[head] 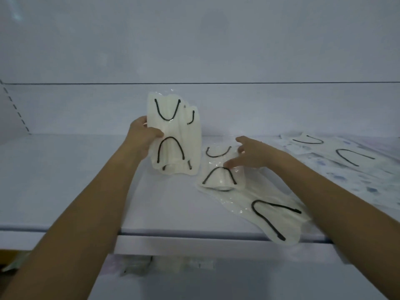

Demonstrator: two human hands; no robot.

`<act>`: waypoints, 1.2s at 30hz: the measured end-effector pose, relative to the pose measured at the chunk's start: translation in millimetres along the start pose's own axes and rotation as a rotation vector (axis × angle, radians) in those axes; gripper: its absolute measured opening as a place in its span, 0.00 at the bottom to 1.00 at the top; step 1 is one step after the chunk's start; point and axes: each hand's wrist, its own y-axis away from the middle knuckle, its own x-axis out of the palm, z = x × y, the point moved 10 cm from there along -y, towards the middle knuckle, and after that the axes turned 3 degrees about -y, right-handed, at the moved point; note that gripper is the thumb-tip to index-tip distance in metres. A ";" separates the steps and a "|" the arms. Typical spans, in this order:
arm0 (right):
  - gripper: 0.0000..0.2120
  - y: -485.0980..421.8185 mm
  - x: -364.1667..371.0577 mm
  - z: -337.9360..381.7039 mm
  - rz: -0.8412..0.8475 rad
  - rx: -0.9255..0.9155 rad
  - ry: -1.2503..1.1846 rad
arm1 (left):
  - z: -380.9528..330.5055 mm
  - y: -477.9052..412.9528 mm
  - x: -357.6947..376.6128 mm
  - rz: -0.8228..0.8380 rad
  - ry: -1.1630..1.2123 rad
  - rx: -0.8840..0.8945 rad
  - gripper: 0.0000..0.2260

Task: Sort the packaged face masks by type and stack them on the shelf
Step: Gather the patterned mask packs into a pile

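My left hand [144, 135] grips a small bundle of packaged cream masks with black ear loops [175, 135], held upright on the white shelf [65, 174]. To its right, my right hand [253, 154] rests with fingers spread on another packaged cream mask [220, 169] lying flat. A third cream mask in its clear bag [272, 219] lies nearer me and overhangs the shelf's front edge. At the far right lie packaged masks with a pale blue print [355, 169], with a cream mask [337, 150] on top of them.
The shelf's back wall [194, 105] stands just behind the masks, with a slotted upright [16, 109] at the left. More packaged masks [164, 265] show dimly on the lower shelf below the front edge.
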 end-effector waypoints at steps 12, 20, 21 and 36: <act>0.24 29.6 -84.2 27.7 -0.445 -0.433 -0.963 | -20.2 11.6 3.7 -0.064 -0.134 0.162 0.22; 0.22 18.1 -40.6 52.3 -0.371 -0.401 -0.643 | -34.2 39.6 68.6 0.271 0.020 0.267 0.15; 0.26 20.6 -40.3 55.8 -0.366 -0.386 -0.446 | -33.7 36.2 64.5 0.226 -0.019 0.291 0.18; 0.50 49.1 9.7 27.3 0.297 -0.064 0.268 | -46.6 18.4 -3.6 -0.258 -0.380 0.499 0.22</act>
